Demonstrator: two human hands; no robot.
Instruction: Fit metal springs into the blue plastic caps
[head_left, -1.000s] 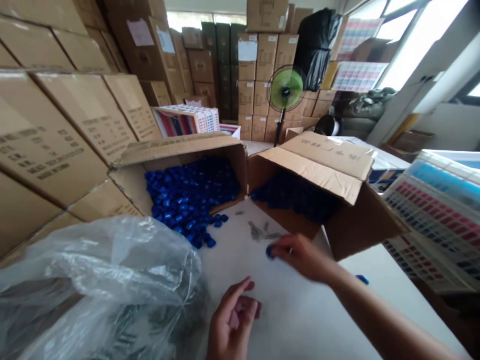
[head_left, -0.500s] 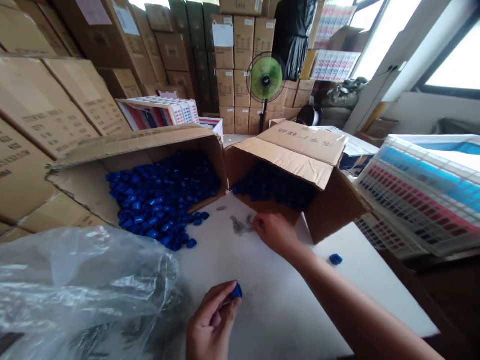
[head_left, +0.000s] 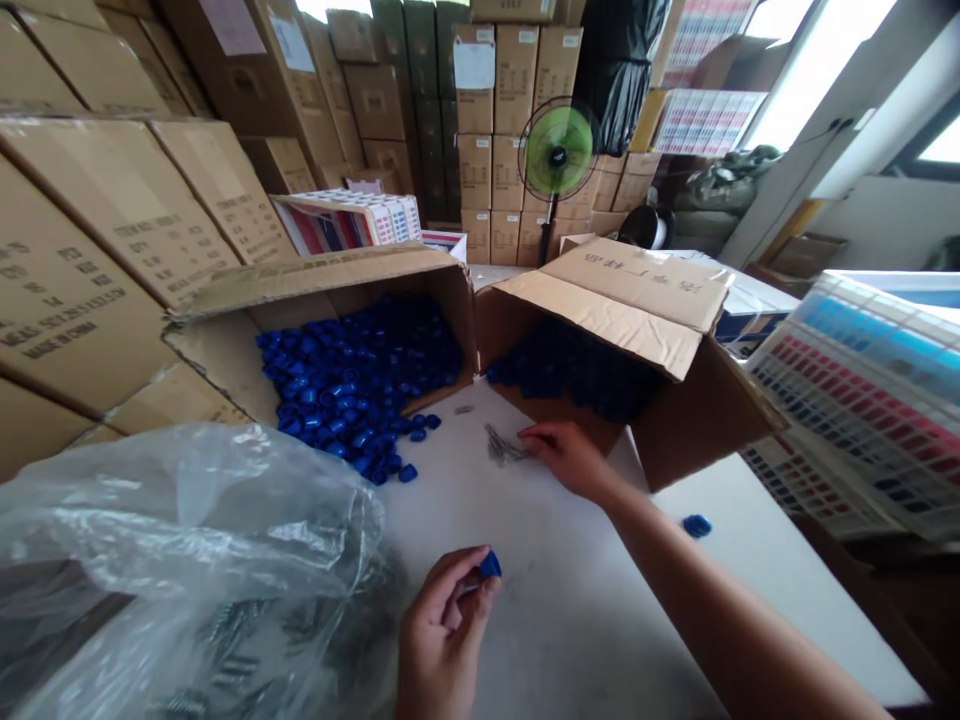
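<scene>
Nearest the viewer, the left hand (head_left: 442, 630) pinches a blue cap (head_left: 490, 566) between thumb and fingertips, fingers curled closed round it. It is held low over the white table (head_left: 570, 620), well in front of the tipped cardboard box (head_left: 300, 285). Front-left of that box lies a crumpled clear plastic bag (head_left: 187, 540), with what look like small metal springs inside. Just in front of the box's right corner, the right hand (head_left: 570, 455) rests palm-down, fingers loosely stretched, tips touching a small pile of springs (head_left: 501, 447). Whether it has one pinched cannot be told. The box lies on its side, spilled caps (head_left: 352, 385) pouring from its mouth. A second open box (head_left: 637, 300) stands to its right, and a green fan (head_left: 559, 150) far behind it. The step looks like fetching a spring for the held cap, which calls for a fine pinch on one spring.
</scene>
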